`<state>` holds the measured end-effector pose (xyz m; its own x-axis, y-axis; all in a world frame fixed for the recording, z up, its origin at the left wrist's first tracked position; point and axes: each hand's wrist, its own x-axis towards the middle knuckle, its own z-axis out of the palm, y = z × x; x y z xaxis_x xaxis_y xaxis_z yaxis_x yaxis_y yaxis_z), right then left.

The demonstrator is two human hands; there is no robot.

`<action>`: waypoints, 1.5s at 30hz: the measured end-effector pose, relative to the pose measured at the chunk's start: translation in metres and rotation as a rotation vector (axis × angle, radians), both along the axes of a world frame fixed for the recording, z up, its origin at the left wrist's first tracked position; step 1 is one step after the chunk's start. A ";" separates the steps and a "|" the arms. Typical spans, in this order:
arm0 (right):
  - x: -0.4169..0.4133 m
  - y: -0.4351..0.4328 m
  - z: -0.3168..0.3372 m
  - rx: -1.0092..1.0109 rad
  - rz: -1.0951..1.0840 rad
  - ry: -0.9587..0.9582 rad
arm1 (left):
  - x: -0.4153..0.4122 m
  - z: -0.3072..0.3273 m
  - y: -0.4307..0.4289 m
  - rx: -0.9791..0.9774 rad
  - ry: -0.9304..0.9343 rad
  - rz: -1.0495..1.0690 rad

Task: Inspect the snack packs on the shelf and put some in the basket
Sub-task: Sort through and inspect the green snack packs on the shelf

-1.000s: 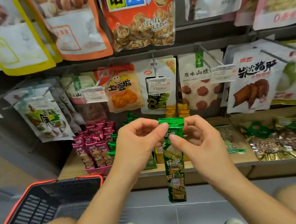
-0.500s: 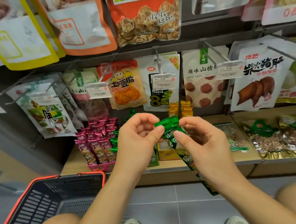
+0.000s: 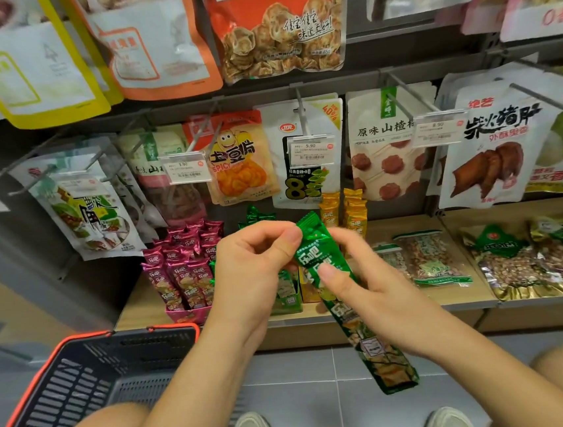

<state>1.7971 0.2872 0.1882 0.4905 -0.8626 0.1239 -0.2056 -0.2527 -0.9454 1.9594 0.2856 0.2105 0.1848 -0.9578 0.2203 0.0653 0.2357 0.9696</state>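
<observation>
Pinching green snack strip (image 3: 385, 358) near top: left hand (image 3: 254, 271), right hand (image 3: 366, 291) (basket (image 3: 126, 332) lower-left).

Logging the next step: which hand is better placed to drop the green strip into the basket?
Left, likely: the left hand pinches the top of the green strip, and the basket sits below on that side.

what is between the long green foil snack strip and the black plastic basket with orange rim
Only the person's own left hand and forearm lie between the green snack strip and the black basket; nothing else visible blocks it.
</observation>
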 end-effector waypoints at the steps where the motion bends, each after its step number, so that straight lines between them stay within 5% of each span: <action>1: 0.000 0.000 0.000 0.036 0.047 -0.024 | 0.001 -0.001 0.000 0.020 0.069 -0.022; 7: 0.003 0.000 -0.002 -0.141 -0.067 0.008 | -0.001 0.001 0.000 0.064 0.252 -0.105; 15: 0.000 0.007 -0.002 -0.522 -0.401 0.567 | 0.009 0.005 -0.004 0.097 -0.212 -0.182; 18: 0.003 0.010 -0.003 -0.575 -0.441 0.652 | 0.005 0.003 -0.003 0.077 -0.225 -0.083; 28: 0.001 0.002 -0.007 -0.403 -0.215 0.495 | 0.016 -0.005 -0.010 0.039 -0.227 -0.019; 34: -0.015 -0.005 -0.008 -0.004 0.154 0.313 | 0.033 0.002 -0.019 0.174 0.205 0.080; 40: -0.005 0.002 -0.011 -0.046 0.024 0.238 | 0.029 -0.008 -0.020 0.286 0.147 0.019; 45: 0.002 0.008 -0.012 -0.034 -0.057 0.219 | 0.019 -0.017 -0.021 0.327 0.279 0.053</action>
<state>1.7988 0.2953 0.1759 0.4597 -0.8867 0.0495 -0.4200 -0.2661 -0.8677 1.9787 0.2645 0.1931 0.2448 -0.9566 -0.1581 0.3311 -0.0707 0.9409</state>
